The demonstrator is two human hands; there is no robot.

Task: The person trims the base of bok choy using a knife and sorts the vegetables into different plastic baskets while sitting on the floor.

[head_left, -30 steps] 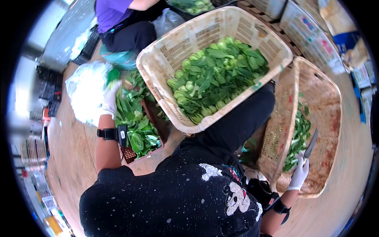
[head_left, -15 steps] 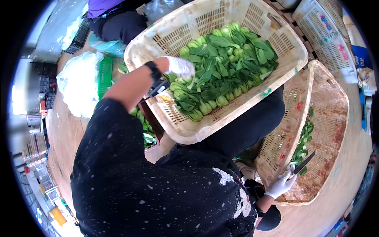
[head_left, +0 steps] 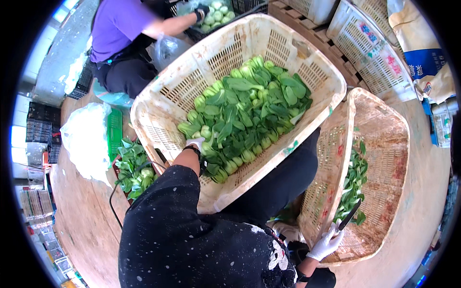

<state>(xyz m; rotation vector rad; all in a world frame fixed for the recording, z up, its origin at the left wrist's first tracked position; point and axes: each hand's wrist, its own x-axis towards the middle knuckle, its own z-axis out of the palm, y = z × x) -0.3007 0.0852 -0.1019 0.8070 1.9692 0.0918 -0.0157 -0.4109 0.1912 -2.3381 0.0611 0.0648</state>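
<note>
A large off-white slotted plastic basket (head_left: 218, 52) stands tilted before me, with many heads of green bok choy (head_left: 261, 113) laid in rows inside. At the basket's left corner, my left hand (head_left: 195, 142) in a white glove reaches in and touches the nearest bok choy; its fingers are mostly hidden. My right hand (head_left: 326, 244), also gloved in white, is closed round a dark-bladed knife (head_left: 349, 216) beside a second, stained basket (head_left: 389, 185). Loose green leaves (head_left: 353, 185) lie within that second basket, near the blade.
A red crate of bok choy (head_left: 134, 168) sits left of the big basket, near a green crate (head_left: 114, 129) and white plastic sheeting (head_left: 86, 139). A person in purple (head_left: 120, 29) works at far left by a black crate of greens. More white baskets (head_left: 370, 45) stand far right.
My left hand has come down and back into the basket's left corner. The view has shifted, bringing the other person's arm into sight. My right hand still holds the knife.
</note>
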